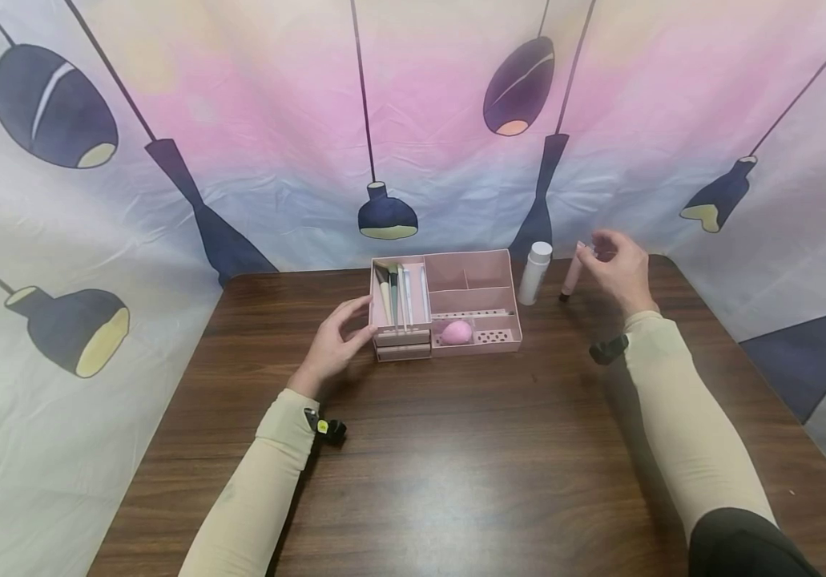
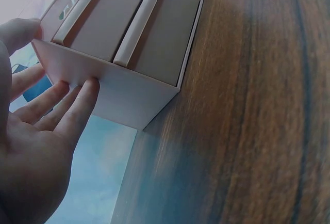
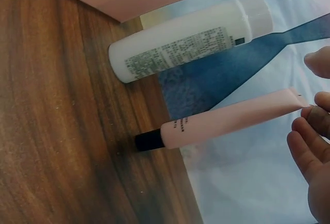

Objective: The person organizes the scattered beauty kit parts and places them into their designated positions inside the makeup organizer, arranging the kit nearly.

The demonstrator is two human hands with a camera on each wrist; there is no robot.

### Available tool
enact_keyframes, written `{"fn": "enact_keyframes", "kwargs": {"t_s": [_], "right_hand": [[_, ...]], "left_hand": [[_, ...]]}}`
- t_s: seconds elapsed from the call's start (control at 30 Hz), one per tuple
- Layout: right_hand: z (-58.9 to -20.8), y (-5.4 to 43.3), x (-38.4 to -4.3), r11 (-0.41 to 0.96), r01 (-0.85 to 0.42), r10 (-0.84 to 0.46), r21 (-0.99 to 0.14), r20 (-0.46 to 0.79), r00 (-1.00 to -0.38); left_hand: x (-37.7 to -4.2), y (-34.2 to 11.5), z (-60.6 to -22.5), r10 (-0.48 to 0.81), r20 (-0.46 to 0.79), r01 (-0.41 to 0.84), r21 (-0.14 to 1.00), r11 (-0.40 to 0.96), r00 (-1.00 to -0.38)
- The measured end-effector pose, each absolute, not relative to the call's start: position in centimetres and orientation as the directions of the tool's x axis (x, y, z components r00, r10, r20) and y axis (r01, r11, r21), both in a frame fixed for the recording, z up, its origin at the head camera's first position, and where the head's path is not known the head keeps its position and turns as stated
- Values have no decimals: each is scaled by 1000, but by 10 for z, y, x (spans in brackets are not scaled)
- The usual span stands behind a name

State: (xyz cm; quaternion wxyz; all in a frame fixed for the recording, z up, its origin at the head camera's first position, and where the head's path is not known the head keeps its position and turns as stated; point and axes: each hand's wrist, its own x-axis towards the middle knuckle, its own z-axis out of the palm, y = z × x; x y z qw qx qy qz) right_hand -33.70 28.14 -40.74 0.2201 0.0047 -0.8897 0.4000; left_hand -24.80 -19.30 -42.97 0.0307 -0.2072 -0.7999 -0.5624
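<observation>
A pink desk organizer [image 1: 473,280] stands at the back of the table, with makeup brushes [image 1: 394,292] in its left tray and a pink egg-shaped sponge [image 1: 456,332] in front. My left hand [image 1: 336,340] rests against its left side, fingertips on the side wall [image 2: 118,90] and thumb at the front corner. To the organizer's right stands a white bottle [image 3: 191,41] with printed text. Beside that, a pink squeeze tube [image 3: 232,118] stands upright on its black cap. My right hand [image 1: 622,268] is at the tube's crimped top; fingertips are close to it, the thumb apart.
Two drawers [image 2: 111,15] sit in the organizer's lower left front. The dark wood table [image 1: 420,465] reaches a printed fabric backdrop [image 1: 283,120] with lamp shapes behind it. The table's right edge runs beside my right forearm.
</observation>
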Motion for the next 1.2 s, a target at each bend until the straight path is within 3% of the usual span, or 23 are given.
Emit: {"fn": "enact_keyframes", "kwargs": {"t_s": [0.67,1.2], "right_hand": [[-432,285,-341,719,-89,171,-690,299,-939],[-440,285,-346,737,-92,207,-669,354,-912]], "left_hand": [[-251,-194,-433,298,275,358,893,273,-914],[-249,-194,-431,295,281,365,885,290,-913]]}}
